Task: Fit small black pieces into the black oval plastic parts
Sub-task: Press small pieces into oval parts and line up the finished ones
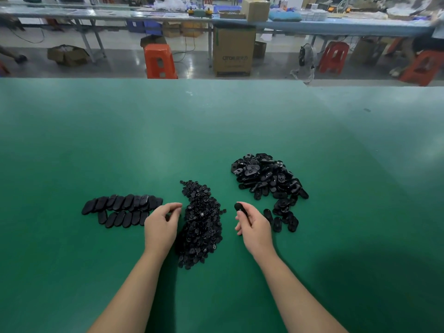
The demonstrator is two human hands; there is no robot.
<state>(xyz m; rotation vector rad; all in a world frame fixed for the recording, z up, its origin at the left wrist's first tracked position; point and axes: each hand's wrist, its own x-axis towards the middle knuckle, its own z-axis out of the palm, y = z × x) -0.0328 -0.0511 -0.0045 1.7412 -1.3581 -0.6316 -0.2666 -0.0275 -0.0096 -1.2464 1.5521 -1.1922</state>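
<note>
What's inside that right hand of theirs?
The right hand grips one black oval part; its rounded end sticks out above the fingers. The palm and fingers cover the rest of it, so whether a small piece is already fitted inside cannot be seen.

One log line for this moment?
right hand: holds oval part | left hand: at small-piece pile, pinch unclear | fit: pending

Desk (216, 131): green mat, smooth, faint sheen. Oval parts (266, 179): black plastic, glossy. Small pieces (200, 222): black, duller plastic. Stool (158, 61): orange plastic. Box (234, 50): brown cardboard, matt.
</note>
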